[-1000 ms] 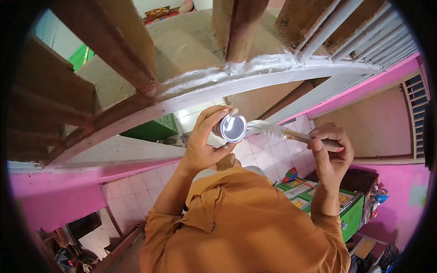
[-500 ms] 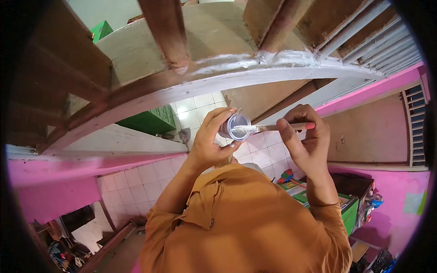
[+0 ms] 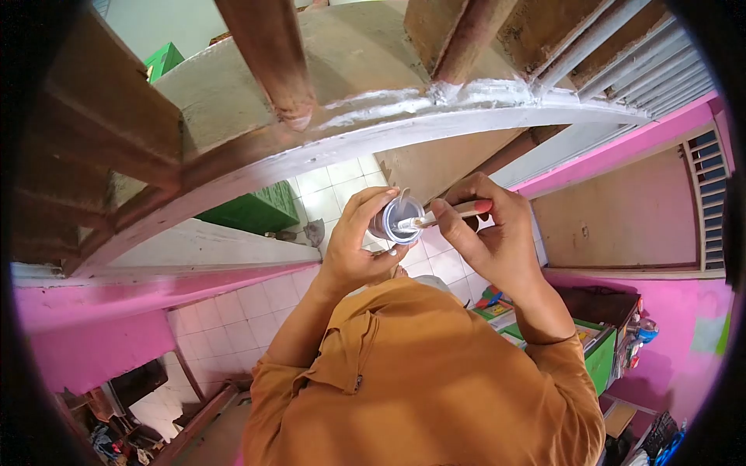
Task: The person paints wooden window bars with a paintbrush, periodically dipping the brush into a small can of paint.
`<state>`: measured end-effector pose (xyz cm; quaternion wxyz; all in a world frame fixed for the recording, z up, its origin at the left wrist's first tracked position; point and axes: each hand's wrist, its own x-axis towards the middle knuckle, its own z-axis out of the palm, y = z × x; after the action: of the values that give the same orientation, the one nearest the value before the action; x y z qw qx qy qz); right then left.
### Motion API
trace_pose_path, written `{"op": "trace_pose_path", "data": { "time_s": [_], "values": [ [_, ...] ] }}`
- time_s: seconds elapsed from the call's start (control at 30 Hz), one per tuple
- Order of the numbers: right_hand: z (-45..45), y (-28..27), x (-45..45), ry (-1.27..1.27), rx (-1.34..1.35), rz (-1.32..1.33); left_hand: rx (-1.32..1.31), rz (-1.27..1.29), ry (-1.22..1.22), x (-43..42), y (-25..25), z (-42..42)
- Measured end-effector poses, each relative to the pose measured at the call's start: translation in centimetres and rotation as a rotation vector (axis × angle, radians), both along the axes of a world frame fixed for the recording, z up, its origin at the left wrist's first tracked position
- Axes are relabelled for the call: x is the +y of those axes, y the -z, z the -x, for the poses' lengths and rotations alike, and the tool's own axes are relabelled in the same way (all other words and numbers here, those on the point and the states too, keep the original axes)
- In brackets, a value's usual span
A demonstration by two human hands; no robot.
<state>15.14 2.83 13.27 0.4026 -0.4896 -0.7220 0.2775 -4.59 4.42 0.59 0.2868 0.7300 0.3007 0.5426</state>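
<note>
My left hand [image 3: 353,237] is wrapped round a small round can [image 3: 403,220], its open mouth facing up towards me. A thin pale stick or handle crosses the can's rim. The fingers of my right hand [image 3: 486,225] pinch a paintbrush [image 3: 458,210] with a red-tipped handle. Its bristle end is down inside the can, so the bristles are mostly hidden. Beyond both hands runs a curved ledge [image 3: 342,152], with wet-looking white paint [image 3: 497,93] on its upper side near the posts.
Brown wooden posts [image 3: 272,62] stand along the ledge, and whitish bars [image 3: 653,74] at the right. A green box [image 3: 252,211] is below on the tiled floor [image 3: 233,311]. A green cabinet [image 3: 600,361] is at the lower right, near a pink wall [image 3: 676,342].
My right hand has moved left towards the can, and the brush has gone from beside it to inside it. The view of the ledge and posts has shifted.
</note>
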Motion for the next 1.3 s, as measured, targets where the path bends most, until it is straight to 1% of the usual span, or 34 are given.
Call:
{"op": "trace_pose_path", "data": {
  "time_s": [0.13,0.23,0.27,0.33,0.37,0.43,0.53,0.67,0.73,0.77,0.83,0.87,0.93,0.97,1.03,1.07,1.13,1.17,1.2,1.27,1.3],
  "values": [
    [-1.2,-0.4,-0.3,0.094,0.098,0.015,0.011,0.031,-0.014,0.0,-0.2,-0.1],
    [-2.6,0.2,-0.2,0.217,0.247,0.046,-0.002,0.095,0.008,0.2,-0.4,-0.4],
    [-2.7,0.1,-0.2,0.223,0.245,0.042,-0.005,0.093,0.014,0.4,-0.5,-0.6],
    [-2.9,-0.1,-0.5,0.273,0.361,0.126,-0.044,0.119,0.044,0.5,-0.4,-1.1],
    [-3.2,0.0,-0.5,0.277,0.359,0.121,-0.046,0.116,0.049,0.8,-0.4,-1.4],
    [-3.6,0.5,-0.7,0.346,0.449,0.147,-0.045,0.136,0.084,1.1,-0.2,-1.8],
    [-4.8,1.1,-0.6,0.361,0.520,0.133,-0.073,0.173,0.127,1.3,-0.5,-2.4],
    [-5.7,1.9,-0.6,0.410,0.611,0.159,-0.056,0.149,0.123,1.6,-0.6,-3.1],
    [-6.0,2.0,-0.5,0.477,0.799,0.250,-0.065,0.185,0.135,1.9,-1.0,-3.4],
    [-6.5,2.3,-0.4,0.481,0.796,0.239,-0.069,0.178,0.143,2.1,-1.3,-3.7],
    [-7.5,2.9,-0.4,0.390,1.002,0.341,-0.088,0.172,0.148,2.3,-1.7,-4.1],
    [-7.6,3.0,-0.4,0.391,1.002,0.331,-0.089,0.164,0.153,2.4,-2.0,-4.2],
    [-7.9,2.9,-0.4,0.356,1.137,0.444,-0.087,0.195,0.192,2.7,-2.5,-4.5],
    [-8.1,3.0,-0.5,0.357,1.136,0.433,-0.089,0.188,0.198,2.7,-2.8,-4.7],
    [-8.4,3.2,-0.5,0.381,1.275,0.528,-0.089,0.219,0.222,2.7,-3.6,-5.2],
    [-8.5,3.4,-0.7,0.378,1.270,0.508,-0.096,0.202,0.230,2.7,-3.8,-5.4],
    [-8.6,3.0,-1.4,0.346,1.325,0.556,-0.053,0.211,0.246,2.7,-4.5,-5.6],
    [-8.2,2.3,-1.5,0.417,1.284,0.585,-0.023,0.183,0.225,2.6,-4.5,-5.7],
    [-8.0,1.7,-1.7,0.489,1.239,0.602,-0.074,0.158,0.264,2.8,-4.2,-6.1],
    [-8.7,1.5,-2.1,0.452,1.306,0.563,-0.091,0.137,0.297,3.3,-4.2,-6.7],
    [-8.9,0.8,-2.3,0.440,1.295,0.525,-0.103,0.172,0.327,3.4,-4.6,-6.9]
  ]
}}
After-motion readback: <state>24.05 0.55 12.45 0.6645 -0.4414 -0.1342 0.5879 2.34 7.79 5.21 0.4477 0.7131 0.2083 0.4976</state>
